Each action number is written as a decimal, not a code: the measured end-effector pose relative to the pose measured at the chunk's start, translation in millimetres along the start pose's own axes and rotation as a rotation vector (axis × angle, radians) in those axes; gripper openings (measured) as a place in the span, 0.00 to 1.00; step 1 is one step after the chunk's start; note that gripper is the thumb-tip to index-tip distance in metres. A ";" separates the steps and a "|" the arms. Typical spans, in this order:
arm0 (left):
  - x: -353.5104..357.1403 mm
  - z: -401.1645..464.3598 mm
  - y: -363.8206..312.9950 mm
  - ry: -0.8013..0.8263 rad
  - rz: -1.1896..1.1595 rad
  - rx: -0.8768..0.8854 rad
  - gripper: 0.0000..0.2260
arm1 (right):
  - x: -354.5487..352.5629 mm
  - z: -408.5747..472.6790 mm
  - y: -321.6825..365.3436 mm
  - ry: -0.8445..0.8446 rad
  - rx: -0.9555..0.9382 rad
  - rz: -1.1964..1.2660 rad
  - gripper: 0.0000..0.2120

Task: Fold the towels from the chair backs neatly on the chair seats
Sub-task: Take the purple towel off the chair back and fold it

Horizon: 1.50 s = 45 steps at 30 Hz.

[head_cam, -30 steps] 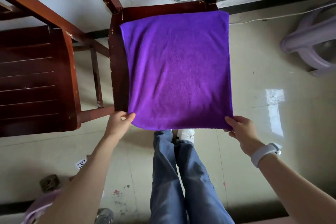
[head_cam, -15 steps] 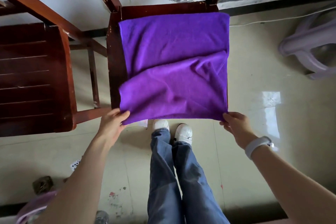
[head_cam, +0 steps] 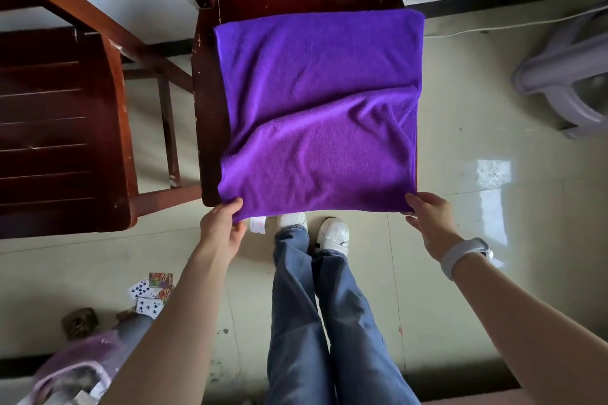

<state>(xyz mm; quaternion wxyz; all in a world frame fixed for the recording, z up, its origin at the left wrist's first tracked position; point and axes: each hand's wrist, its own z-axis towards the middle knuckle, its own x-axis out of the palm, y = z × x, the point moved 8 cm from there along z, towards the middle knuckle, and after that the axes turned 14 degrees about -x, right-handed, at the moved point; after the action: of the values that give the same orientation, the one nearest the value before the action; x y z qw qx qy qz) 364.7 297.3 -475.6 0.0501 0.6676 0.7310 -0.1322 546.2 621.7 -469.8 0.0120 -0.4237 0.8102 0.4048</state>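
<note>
Squarely on the seat of the dark wooden chair [head_cam: 207,102] lies the purple towel [head_cam: 316,115], its near half rumpled and lifted. Each near corner is pinched: the left hand [head_cam: 221,227] takes one, the right hand [head_cam: 426,220] the other. A small white tag [head_cam: 258,225], perhaps the towel's label, hangs beneath the near edge.

Purple towel [head_cam: 316,115]: spread over the wooden chair seat [head_cam: 207,102], near half raised in a loose fold with a diagonal crease. Left hand [head_cam: 222,228] pinches its near left corner; right hand [head_cam: 426,215] pinches its near right corner. White label [head_cam: 258,226] hangs just right of the left hand. Second chair [head_cam: 59,128] stands left of the left hand. Playing cards [head_cam: 149,294] lie on the floor below the left forearm.
</note>
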 end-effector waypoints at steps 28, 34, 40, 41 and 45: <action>-5.6 -275.7 -138.3 0.353 -0.001 0.198 0.02 | -109.1 -127.2 294.2 0.101 -0.707 -0.013 0.17; -14.3 -280.8 -125.3 0.340 0.013 0.156 0.04 | -125.7 -143.6 298.7 -0.116 -0.884 -0.366 0.09; -30.9 -267.1 -119.3 0.209 0.013 0.193 0.07 | -129.4 -151.1 289.1 -0.126 -0.917 -0.384 0.05; -32.2 -264.3 -118.0 0.199 0.016 0.194 0.06 | -128.9 -152.8 288.6 -0.133 -0.927 -0.382 0.06; -30.8 -265.9 -119.0 0.223 0.073 0.265 0.02 | -128.2 -155.9 290.8 -0.163 -0.972 -0.400 0.06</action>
<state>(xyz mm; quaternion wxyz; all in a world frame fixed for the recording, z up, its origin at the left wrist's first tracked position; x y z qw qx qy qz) 277.7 328.1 -197.5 -0.1148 0.7050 0.6835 -0.1505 476.3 695.7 -130.7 -0.0458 -0.4939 0.4292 0.7548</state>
